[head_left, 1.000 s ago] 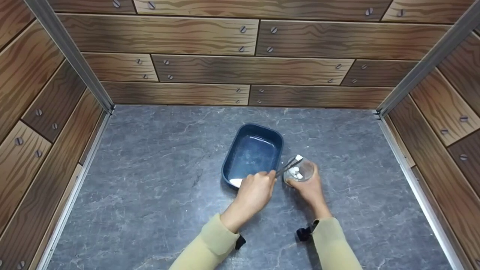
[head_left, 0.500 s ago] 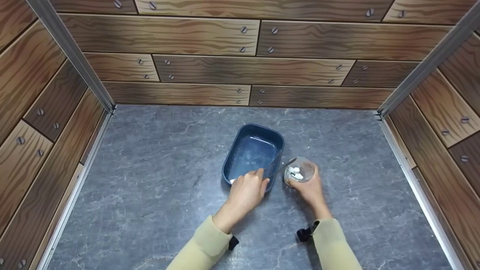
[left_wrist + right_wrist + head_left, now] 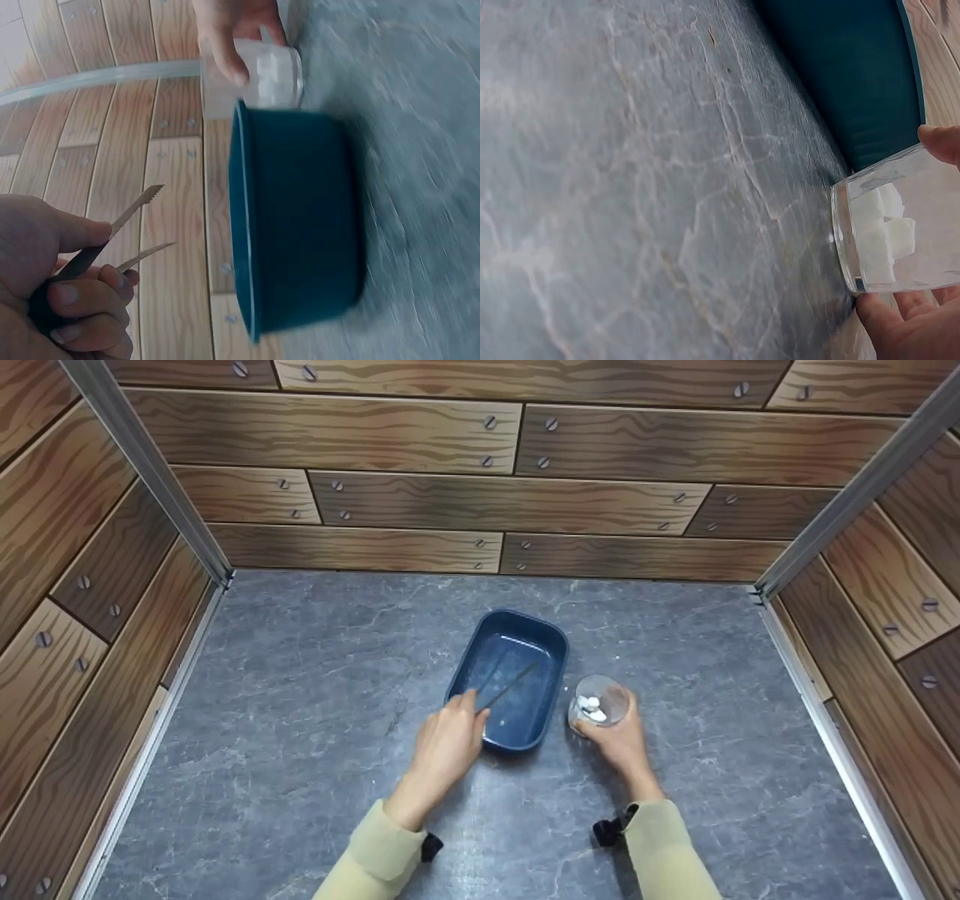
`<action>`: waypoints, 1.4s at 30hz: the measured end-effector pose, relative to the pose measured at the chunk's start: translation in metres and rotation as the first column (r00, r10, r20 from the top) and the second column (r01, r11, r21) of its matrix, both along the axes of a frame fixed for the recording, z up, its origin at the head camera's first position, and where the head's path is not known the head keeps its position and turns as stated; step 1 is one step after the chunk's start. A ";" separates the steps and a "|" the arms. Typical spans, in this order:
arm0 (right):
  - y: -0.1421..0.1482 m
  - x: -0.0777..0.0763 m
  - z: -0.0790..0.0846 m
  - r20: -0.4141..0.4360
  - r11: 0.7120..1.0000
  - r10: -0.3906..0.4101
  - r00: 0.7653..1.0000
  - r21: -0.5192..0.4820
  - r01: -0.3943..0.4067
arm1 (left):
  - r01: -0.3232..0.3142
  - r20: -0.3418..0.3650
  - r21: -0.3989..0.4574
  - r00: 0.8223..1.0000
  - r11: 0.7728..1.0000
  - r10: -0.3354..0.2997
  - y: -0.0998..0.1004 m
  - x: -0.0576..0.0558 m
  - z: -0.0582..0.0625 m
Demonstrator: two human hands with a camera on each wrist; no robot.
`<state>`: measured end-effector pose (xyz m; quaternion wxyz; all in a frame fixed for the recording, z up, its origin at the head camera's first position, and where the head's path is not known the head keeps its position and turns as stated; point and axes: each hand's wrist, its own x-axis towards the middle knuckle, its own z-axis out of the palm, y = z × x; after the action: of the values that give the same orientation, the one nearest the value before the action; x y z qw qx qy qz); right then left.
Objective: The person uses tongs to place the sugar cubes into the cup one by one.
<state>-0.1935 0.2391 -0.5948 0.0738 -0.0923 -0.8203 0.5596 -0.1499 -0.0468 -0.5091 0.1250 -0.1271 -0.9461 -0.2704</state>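
Note:
My left hand (image 3: 441, 741) grips dark tweezers (image 3: 133, 210) with serrated tips. The two arms stand apart, nothing between them, above the left side of a deep blue rectangular tub (image 3: 526, 714). Part of the tub's near left corner is hidden behind that hand. To the right of the tub, my right hand (image 3: 621, 741) holds a clear glass (image 3: 613, 699) round its side, thumb and fingers on opposite sides. Several white cubes (image 3: 885, 232) lie at the bottom of the glass. In the right wrist view the glass stands on the grey surface close to the tub's wall.
The grey marbled table (image 3: 315, 682) is bounded by wood-patterned walls (image 3: 420, 499) at the back and both sides, with metal posts (image 3: 169, 502) at the corners. A few tiny white specks dot the surface near the glass.
The left hand has moved left with the tweezers, from above the glass to above the tub. A white cube at their tips a second ago is gone from them. The right hand keeps its place.

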 end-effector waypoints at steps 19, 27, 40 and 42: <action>0.000 0.001 -0.001 -0.009 1.000 -0.007 1.000 0.000 0.007 | -0.238 0.025 0.114 0.971 0.964 0.237 -0.080 -0.004 -0.030; 0.000 0.001 0.000 0.008 1.000 0.006 1.000 0.011 -0.006 | -0.311 0.104 0.050 0.947 0.949 0.304 -0.101 -0.006 -0.052; 0.000 0.001 0.000 -0.005 1.000 -0.008 1.000 0.021 0.008 | -0.317 0.087 -0.076 0.943 0.946 0.323 -0.113 -0.009 -0.079; 0.000 0.001 0.001 -0.007 1.000 -0.010 1.000 0.027 0.010 | -0.318 0.084 -0.076 0.942 0.945 0.324 -0.113 -0.010 -0.080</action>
<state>-0.1921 0.2388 -0.5943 0.0808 -0.0934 -0.8270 0.5485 -0.1594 -0.1602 -0.5893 0.1179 0.0379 -0.9669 -0.2229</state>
